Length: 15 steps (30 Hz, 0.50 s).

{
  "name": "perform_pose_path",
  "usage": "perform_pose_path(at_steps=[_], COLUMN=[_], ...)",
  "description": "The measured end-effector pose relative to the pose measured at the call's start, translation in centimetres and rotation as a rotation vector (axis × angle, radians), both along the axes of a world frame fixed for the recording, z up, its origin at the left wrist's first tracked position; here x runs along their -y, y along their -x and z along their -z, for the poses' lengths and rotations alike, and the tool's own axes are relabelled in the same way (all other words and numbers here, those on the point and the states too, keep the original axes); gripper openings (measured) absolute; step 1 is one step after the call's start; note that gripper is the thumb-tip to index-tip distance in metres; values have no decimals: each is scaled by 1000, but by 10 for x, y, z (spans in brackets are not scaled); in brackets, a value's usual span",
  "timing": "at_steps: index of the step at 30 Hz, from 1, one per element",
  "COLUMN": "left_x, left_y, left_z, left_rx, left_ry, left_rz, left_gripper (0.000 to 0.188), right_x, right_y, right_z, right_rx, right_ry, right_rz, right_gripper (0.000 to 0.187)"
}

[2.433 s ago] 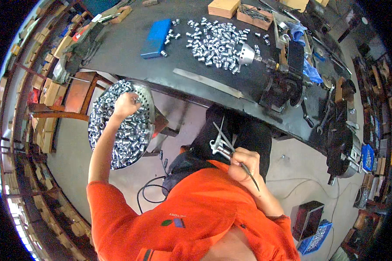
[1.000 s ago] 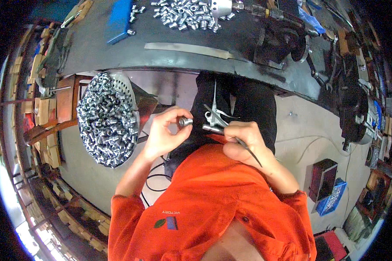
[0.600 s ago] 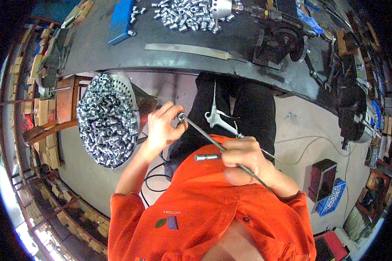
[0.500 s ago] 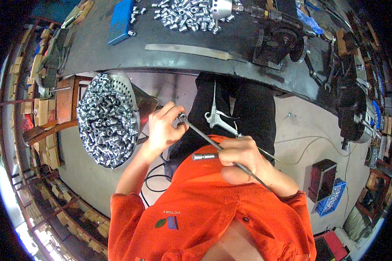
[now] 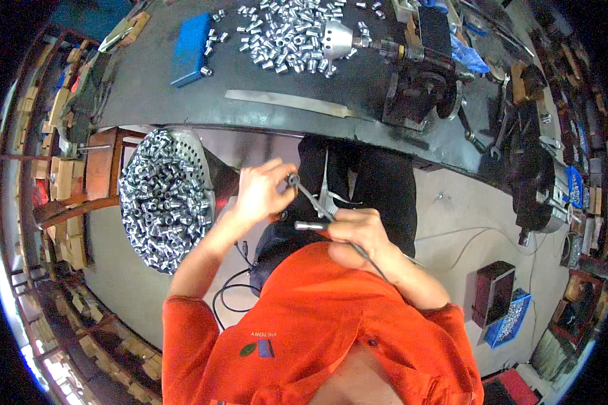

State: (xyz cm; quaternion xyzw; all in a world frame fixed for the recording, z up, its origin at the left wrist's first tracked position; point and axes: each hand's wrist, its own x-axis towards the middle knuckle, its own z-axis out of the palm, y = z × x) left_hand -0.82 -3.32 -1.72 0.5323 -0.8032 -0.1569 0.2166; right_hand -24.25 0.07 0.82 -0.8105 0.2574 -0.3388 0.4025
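My left hand (image 5: 265, 192) is closed, pinching a small round metal sleeve (image 5: 293, 180) with a hole in its end. The end of a thin dark metal rod (image 5: 311, 199) meets the sleeve at my fingertips; whether it goes inside I cannot tell. My right hand (image 5: 359, 236) is closed around the rod farther down, and the rod's tail runs along my right forearm. Out of the same fist, toward the left, sticks a short silver cylindrical tool (image 5: 309, 226) with a stepped end. Behind my hands, an air blow gun (image 5: 326, 196) lies over my dark trousers, partly hidden.
At left stands a perforated metal basin (image 5: 197, 152) heaped with metal sleeves (image 5: 162, 209). The dark bench (image 5: 148, 101) carries another sleeve pile (image 5: 290, 40), a blue box (image 5: 190, 50), a flat metal strip (image 5: 284, 100) and a clamping machine (image 5: 415, 88). A blue crate (image 5: 509, 317) sits lower right.
My right hand has shifted a little left, toward my left hand, with the rod and silver tool. Both hands appear closer to the bench edge. The whole view has also tilted slightly.
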Motion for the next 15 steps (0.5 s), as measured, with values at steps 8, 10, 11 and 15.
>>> perform_pose_path(at_steps=[8,10,11,15], left_x=[158,195,201,178], left_y=[4,0,-1,-33], left_z=[-13,-31,-42,-64], left_rx=[-64,-271,-541,-612], left_ry=[263,148,65,-56], left_rz=[-186,-265,-247,-245], left_gripper=[29,38,39,33], right_x=[-5,-6,-9,-9], right_y=[19,18,17,20], right_z=[-14,-9,-6,-6], right_rx=[52,36,27,65], right_ry=[31,-3,-23,-44], right_rz=[200,166,174,187], right_gripper=[23,23,24,26])
